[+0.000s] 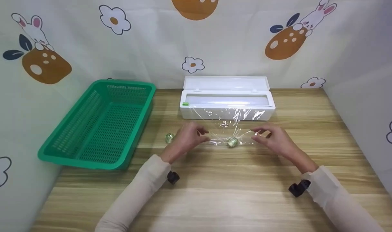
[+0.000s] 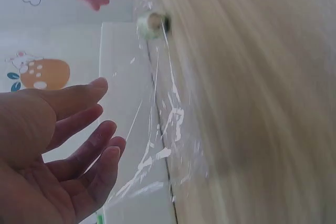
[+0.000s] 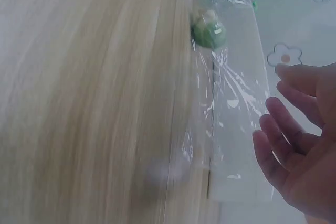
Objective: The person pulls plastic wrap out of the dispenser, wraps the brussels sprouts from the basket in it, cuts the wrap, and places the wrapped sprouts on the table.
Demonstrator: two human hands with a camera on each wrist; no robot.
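Left hand (image 1: 190, 137): fingers parted by the film's edge; I see no grip.
Right hand (image 1: 276, 141): parted likewise, opposite edge.
Clear film (image 1: 237, 116): drawn out from the white box (image 1: 185, 112); I judge it uncut.
Green ball (image 1: 232, 142): at the film, between the hands; enclosed or not, I can't tell.
Second ball (image 1: 170, 138): outside the film, unwrapped, on the surface (image 1: 234, 193).

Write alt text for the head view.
Left hand and right hand flank clear film stretching from an open white dispenser; a shiny green ball is at the film's near edge. A second ball and green basket sit further left.
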